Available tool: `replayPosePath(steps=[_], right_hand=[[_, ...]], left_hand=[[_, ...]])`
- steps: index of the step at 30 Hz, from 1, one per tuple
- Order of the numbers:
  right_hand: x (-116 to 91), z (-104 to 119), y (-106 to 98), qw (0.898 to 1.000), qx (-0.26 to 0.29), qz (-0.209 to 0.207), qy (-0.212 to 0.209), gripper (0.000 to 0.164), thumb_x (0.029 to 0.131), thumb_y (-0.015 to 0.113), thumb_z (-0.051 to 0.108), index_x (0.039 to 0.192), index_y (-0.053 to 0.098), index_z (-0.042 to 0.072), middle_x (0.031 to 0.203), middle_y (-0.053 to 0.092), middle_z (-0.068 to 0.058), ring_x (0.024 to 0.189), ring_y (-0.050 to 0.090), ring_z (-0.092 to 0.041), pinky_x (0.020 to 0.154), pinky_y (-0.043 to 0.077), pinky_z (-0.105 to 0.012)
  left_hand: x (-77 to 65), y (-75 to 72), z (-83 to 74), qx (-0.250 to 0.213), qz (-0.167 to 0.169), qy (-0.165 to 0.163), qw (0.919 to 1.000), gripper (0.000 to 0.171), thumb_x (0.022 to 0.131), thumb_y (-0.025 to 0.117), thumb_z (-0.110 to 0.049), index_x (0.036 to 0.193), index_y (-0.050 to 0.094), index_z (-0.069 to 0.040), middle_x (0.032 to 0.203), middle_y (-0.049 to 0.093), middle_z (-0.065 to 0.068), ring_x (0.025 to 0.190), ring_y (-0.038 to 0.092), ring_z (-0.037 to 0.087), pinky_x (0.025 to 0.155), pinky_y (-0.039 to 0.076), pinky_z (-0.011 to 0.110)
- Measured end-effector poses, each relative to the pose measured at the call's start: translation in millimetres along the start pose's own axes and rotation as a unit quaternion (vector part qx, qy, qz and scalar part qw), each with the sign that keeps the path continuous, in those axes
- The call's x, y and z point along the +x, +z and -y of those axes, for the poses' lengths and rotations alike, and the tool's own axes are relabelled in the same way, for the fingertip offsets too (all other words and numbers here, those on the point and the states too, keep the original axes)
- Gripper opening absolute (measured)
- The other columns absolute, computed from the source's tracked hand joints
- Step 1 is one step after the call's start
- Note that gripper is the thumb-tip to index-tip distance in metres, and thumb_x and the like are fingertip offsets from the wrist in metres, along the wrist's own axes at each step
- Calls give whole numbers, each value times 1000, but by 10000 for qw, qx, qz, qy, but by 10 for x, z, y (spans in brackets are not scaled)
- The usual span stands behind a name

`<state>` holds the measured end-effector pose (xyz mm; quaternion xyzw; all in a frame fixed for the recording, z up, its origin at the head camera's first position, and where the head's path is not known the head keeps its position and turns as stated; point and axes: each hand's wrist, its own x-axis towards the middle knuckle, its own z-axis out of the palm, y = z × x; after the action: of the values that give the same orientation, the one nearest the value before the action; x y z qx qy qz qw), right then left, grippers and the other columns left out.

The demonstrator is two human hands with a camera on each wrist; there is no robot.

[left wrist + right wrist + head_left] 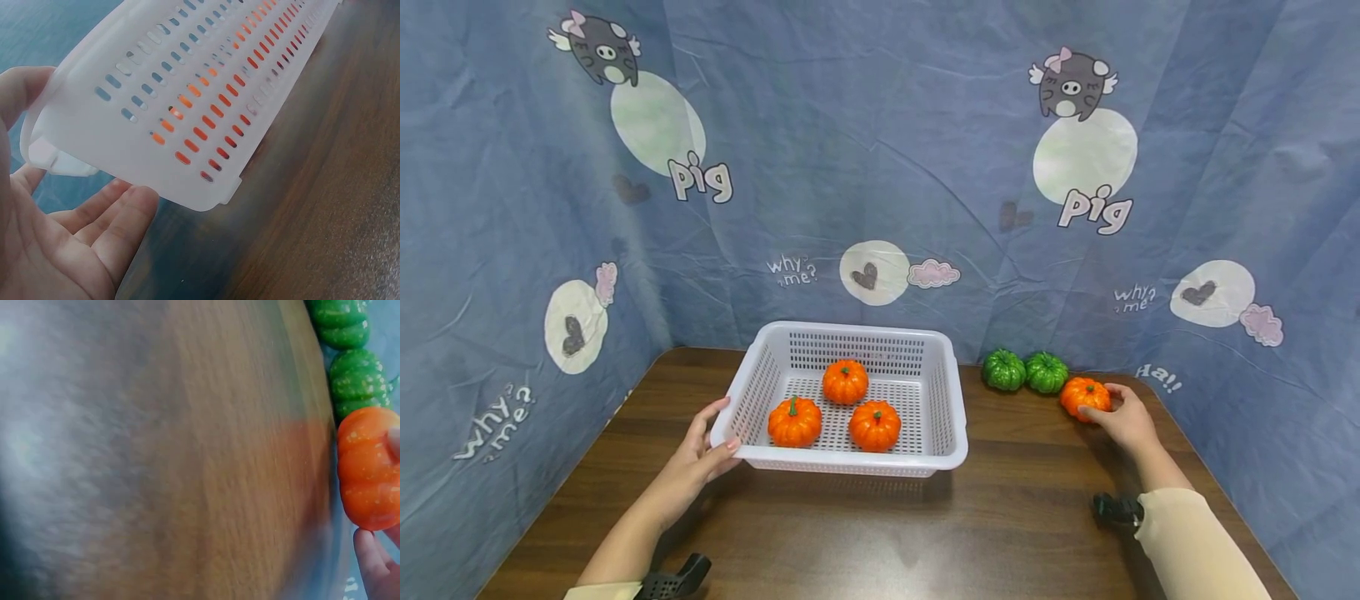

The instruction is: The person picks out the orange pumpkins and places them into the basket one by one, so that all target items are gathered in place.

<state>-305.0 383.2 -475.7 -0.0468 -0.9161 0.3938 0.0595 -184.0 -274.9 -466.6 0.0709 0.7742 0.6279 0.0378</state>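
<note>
A white slotted plastic basket (850, 461) stands on the wooden table with three small orange pumpkins inside: one at the back (846, 382), one front left (794, 422), one front right (875, 426). My left hand (698, 450) grips the basket's front left corner; in the left wrist view the fingers (128, 219) lie against the underside of its rim. Over at the right, my right hand (1126, 421) holds another orange pumpkin (1084, 398) between thumb and fingers. Whether that pumpkin touches the table cannot be told.
Two green pumpkins, one further left (1003, 370) and one nearer the right hand (1046, 372), sit side by side at the table's back edge. A blue printed curtain (865, 167) hangs behind and on both sides. Bare wood of the table (880, 533) lies in front of the basket.
</note>
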Motion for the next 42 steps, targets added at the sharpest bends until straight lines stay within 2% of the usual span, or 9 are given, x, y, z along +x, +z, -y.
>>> replayPosePath(steps=[8,15,17,22,28,34,42], right_hand=[[-129,105,-14,9996,16,230,-164,81,89,76,29,143,34,-14,135,48,-41,123,51,-50,99,44,-54],[-208,214,-40,9994,-5,243,-252,81,89,76,30,144,34,-13,138,45,-40,124,51,-50,98,45,-54],[-232,230,-42,9993,-31,243,-278,81,89,76,29,144,34,-13,139,45,-40,123,52,-50,97,46,-54],[-295,267,-33,9991,-22,280,-302,80,89,76,29,144,35,-12,137,48,-39,122,54,-48,91,50,-45],[-372,328,-33,9988,9,341,-343,79,89,77,28,144,36,-12,138,48,-37,121,55,-48,86,51,-35],[-431,367,-19,9981,153,418,-416,77,89,78,25,144,37,-12,138,48,-37,121,55,-47,77,47,-18],[-518,446,-4,9969,374,459,-522,75,89,78,22,143,38,-12,137,49,-36,121,55,-47,75,46,-13]], left_hand=[[0,-3,29,-132,49,40,9999,70,104,53,-18,157,7,-21,152,26,32,113,56,6,96,51,31],[-2,0,21,-93,20,68,9999,70,104,53,-17,157,7,-20,152,26,32,119,55,19,96,51,32],[-3,1,19,-95,20,64,9999,70,104,53,-18,157,7,-20,152,26,32,119,55,19,96,51,31],[-5,6,19,-134,33,67,9999,70,104,53,-18,157,7,-20,152,26,32,116,56,12,96,51,30],[-11,7,17,-130,54,108,9998,69,105,52,-17,157,7,-20,151,26,33,117,55,13,96,51,30],[-17,2,18,-135,92,141,9998,69,105,52,-17,157,7,-20,152,26,33,117,55,11,96,51,31],[-16,0,29,-159,99,176,9997,69,105,52,-17,157,7,-20,152,25,33,119,55,14,96,50,31]])
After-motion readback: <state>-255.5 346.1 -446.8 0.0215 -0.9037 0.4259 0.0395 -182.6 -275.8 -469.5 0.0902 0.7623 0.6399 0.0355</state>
